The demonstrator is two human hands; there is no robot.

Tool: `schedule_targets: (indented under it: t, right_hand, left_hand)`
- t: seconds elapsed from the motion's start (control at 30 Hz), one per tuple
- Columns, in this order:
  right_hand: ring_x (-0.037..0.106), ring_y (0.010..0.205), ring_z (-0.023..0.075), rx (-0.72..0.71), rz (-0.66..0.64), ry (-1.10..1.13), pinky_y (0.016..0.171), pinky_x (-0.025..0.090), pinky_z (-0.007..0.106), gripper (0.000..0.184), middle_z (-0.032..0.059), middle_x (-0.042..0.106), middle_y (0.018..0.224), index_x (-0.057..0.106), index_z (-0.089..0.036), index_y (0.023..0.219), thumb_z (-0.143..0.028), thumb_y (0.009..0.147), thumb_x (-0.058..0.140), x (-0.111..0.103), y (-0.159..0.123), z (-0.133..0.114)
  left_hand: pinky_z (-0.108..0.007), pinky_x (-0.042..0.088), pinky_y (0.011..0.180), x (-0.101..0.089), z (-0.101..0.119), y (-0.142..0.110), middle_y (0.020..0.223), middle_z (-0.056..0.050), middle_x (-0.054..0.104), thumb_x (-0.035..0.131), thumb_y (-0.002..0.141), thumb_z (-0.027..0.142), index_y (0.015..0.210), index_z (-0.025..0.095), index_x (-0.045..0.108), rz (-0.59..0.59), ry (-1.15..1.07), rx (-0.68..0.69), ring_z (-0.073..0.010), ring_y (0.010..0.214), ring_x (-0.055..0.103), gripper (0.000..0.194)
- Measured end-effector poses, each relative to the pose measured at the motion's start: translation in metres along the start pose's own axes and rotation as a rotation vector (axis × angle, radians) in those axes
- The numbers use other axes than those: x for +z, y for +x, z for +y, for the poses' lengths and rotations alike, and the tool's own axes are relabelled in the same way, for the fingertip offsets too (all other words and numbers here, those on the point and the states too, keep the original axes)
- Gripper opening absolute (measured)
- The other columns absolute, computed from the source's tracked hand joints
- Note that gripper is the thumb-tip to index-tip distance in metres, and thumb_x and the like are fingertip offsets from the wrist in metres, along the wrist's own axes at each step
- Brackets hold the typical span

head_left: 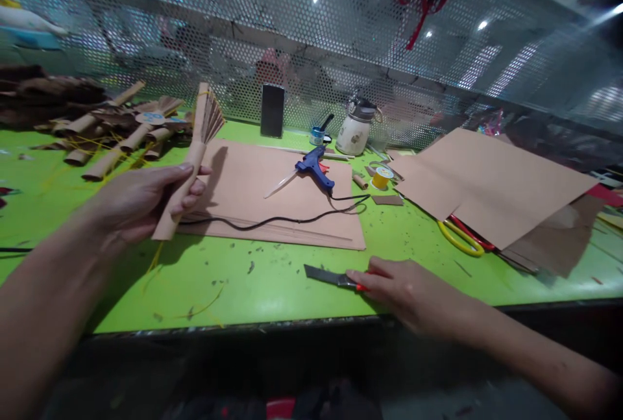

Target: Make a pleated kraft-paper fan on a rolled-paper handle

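Across the near part of the scene, a bright green worktop (pixel 272 296) is carrying everything. At its centre, a flat stack of light brown paper sheets (pixel 248 180) is lying; it is looking mostly whole, so material seems to be remaining. On the far left, a heap of brown paper tubes with pleated parts (pixel 104 163) is resting, and these pieces are appearing already shaped. Nearer on the left, one brown paper tube with a pleated fan (pixel 195 154) is leaning in the left hand (pixel 139 193), whose thumb and fingers are wrapping around it. Its pleats are spreading on one side only, so I am judging it partly made. Upon the stack, a blue plastic glue gun (pixel 316 170) is lying untouched. On the near right, the right hand (pixel 406 287) is gripping a dark-bladed knife with a red handle (pixel 335 277), fingers curling firmly; its blade is pointing left, well apart from the tube.
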State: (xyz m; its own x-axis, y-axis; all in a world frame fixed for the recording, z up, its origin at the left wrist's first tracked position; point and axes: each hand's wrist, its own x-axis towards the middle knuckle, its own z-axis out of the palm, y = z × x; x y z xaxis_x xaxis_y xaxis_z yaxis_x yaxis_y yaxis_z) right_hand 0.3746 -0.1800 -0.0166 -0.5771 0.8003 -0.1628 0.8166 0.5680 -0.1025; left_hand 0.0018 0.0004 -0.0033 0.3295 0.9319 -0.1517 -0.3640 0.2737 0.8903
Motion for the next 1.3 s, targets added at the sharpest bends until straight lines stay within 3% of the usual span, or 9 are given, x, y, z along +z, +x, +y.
schedule_targets:
  t: [0.1, 0.3, 0.43, 0.57, 0.77, 0.87, 1.07, 1.3]
  right_hand:
    - [0.049, 0.07, 0.0159, -0.03, 0.008, -0.043, 0.059, 0.03, 0.027, 0.05, 0.0069, 0.056, 0.094, 0.041, -0.023, 0.138, -0.012, 0.089, 0.048, 0.001, 0.009, -0.01]
    - [0.05, 0.071, 0.0158, -0.038, 0.041, -0.059, 0.059, 0.03, 0.027, 0.041, 0.0073, 0.056, 0.095, 0.045, -0.022, 0.133, -0.018, 0.092, 0.046, -0.005, 0.046, -0.01]
    - [0.049, 0.07, 0.0155, -0.053, 0.023, -0.019, 0.057, 0.028, 0.027, 0.039, 0.0065, 0.056, 0.092, 0.045, -0.023, 0.132, -0.018, 0.093, 0.043, 0.0, 0.031, -0.014]
    - [0.047, 0.066, 0.0152, -0.058, -0.011, -0.067, 0.056, 0.024, 0.028, 0.051, 0.0063, 0.055, 0.091, 0.039, -0.025, 0.137, -0.013, 0.088, 0.048, 0.01, 0.012, -0.014]
    - [0.049, 0.069, 0.0153, -0.01, 0.046, -0.096, 0.057, 0.026, 0.027, 0.041, 0.0076, 0.056, 0.095, 0.044, -0.022, 0.134, -0.018, 0.093, 0.043, -0.002, 0.053, -0.004]
    - [0.048, 0.067, 0.0145, -0.024, 0.034, -0.046, 0.056, 0.027, 0.027, 0.037, 0.0068, 0.056, 0.093, 0.047, -0.023, 0.132, -0.021, 0.096, 0.04, -0.01, 0.059, -0.006]
    - [0.049, 0.074, 0.0163, -0.106, 0.001, -0.014, 0.06, 0.029, 0.026, 0.061, 0.0061, 0.056, 0.094, 0.041, -0.026, 0.137, -0.01, 0.08, 0.056, -0.003, 0.044, -0.021]
    - [0.048, 0.068, 0.0147, -0.056, 0.045, -0.034, 0.059, 0.028, 0.026, 0.034, 0.0064, 0.056, 0.092, 0.048, -0.025, 0.13, -0.024, 0.097, 0.04, -0.006, 0.076, -0.013]
  left_hand:
    - [-0.015, 0.04, 0.033, -0.002, 0.0, 0.001, 0.052, -0.001, 0.053, 0.041, 0.087, 0.008, 0.094, 0.008, 0.06, -0.028, 0.207, 0.059, -0.0083, 0.036, 0.045, 0.02]
    - [-0.016, 0.04, 0.034, 0.002, -0.002, -0.002, 0.054, -0.001, 0.053, 0.04, 0.087, 0.007, 0.093, 0.008, 0.058, -0.053, 0.179, 0.067, -0.0075, 0.036, 0.044, 0.02]
    - [-0.015, 0.04, 0.034, 0.006, -0.002, -0.006, 0.054, 0.0, 0.052, 0.038, 0.088, 0.006, 0.091, 0.009, 0.059, -0.052, 0.14, 0.074, -0.0073, 0.036, 0.043, 0.021]
    - [-0.015, 0.04, 0.034, 0.005, -0.002, -0.007, 0.056, -0.001, 0.053, 0.039, 0.088, 0.007, 0.093, 0.009, 0.059, -0.064, 0.132, 0.079, -0.0073, 0.037, 0.044, 0.021]
    - [-0.015, 0.039, 0.035, 0.006, -0.004, -0.005, 0.056, 0.0, 0.052, 0.039, 0.089, 0.008, 0.095, 0.008, 0.058, -0.08, 0.141, 0.076, -0.0067, 0.037, 0.043, 0.02]
    - [-0.015, 0.038, 0.035, 0.008, -0.003, -0.008, 0.057, 0.0, 0.052, 0.039, 0.089, 0.007, 0.098, 0.008, 0.056, -0.033, 0.131, 0.062, -0.0067, 0.038, 0.043, 0.02]
    - [-0.014, 0.035, 0.033, 0.01, -0.003, -0.007, 0.057, -0.001, 0.055, 0.04, 0.088, 0.006, 0.096, 0.007, 0.056, -0.002, 0.129, 0.058, -0.0067, 0.037, 0.044, 0.018]
    - [-0.013, 0.035, 0.033, 0.015, -0.004, -0.008, 0.056, 0.0, 0.053, 0.039, 0.089, 0.006, 0.095, 0.007, 0.055, 0.004, 0.109, 0.031, -0.0056, 0.036, 0.042, 0.017]
